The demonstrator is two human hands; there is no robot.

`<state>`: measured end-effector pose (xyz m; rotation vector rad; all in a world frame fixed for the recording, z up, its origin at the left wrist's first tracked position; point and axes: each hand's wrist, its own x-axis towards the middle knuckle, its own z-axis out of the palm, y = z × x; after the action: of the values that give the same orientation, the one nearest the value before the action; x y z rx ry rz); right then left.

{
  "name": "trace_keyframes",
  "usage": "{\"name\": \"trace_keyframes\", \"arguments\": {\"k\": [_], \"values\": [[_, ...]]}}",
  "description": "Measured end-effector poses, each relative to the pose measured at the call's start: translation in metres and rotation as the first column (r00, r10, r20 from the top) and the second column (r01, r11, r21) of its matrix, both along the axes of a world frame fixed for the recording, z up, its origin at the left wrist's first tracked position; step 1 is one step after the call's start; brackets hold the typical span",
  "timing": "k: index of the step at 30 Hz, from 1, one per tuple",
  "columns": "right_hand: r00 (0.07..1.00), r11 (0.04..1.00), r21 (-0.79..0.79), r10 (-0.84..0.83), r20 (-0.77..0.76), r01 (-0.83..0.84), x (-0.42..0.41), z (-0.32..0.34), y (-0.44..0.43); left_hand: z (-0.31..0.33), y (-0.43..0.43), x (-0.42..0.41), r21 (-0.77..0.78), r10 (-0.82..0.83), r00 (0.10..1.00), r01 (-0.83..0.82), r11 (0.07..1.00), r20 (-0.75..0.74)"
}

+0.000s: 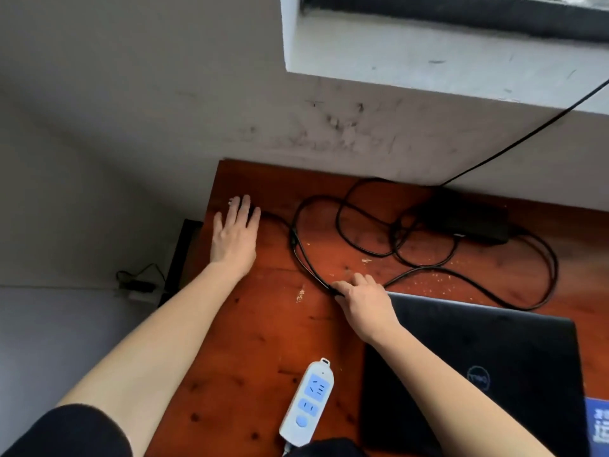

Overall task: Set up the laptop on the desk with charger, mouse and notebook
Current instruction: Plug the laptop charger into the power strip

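Power strip (308, 402), right hand (362, 303) pinching cable (306, 255), left hand (234, 237) covering plug (256, 213)

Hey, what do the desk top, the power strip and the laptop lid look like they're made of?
Desk top: wood under glossy reddish-brown varnish, judging by dark knots and grain. Power strip: smooth white plastic, probably, with blue socket faces. Laptop lid: matte black, plastic or coated metal; the look leaves it open.

One laptop (494, 341), one charger (468, 219) — one power strip (308, 402).
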<state>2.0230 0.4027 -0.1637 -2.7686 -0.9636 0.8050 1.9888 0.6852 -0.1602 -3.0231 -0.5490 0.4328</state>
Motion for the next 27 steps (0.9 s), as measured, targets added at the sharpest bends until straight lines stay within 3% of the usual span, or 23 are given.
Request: {"name": "trace_keyframes", "arguments": {"k": [6,13,17,20,27], "values": [[0.999,1.000,-0.015,0.027,0.017,-0.027,0.000,0.007,0.007,0.005,0.013,0.015,0.054,-0.043,0.999,0.041,0.998,0.025],[0.995,0.995,0.017,-0.093,-0.045,0.093,-0.011,0.025,-0.004,0.016,0.014,-0.014,0.056,0.063,0.998,-0.062,0.997,-0.016],[0.985,0.988,0.078,-0.125,-0.120,0.135,-0.019,0.046,-0.029,0.031,-0.014,-0.067,-0.097,0.226,0.958,-0.212,0.973,0.176],[0.978,0.979,0.127,-0.142,-0.150,0.162,-0.020,0.062,-0.044,0.055,-0.041,-0.102,-0.176,0.204,0.890,-0.142,0.974,0.408],[0.986,0.866,0.489,-0.026,-0.166,0.105,-0.040,0.112,-0.066,0.133,-0.114,-0.144,0.006,-0.041,0.680,0.053,0.999,0.732]]}}
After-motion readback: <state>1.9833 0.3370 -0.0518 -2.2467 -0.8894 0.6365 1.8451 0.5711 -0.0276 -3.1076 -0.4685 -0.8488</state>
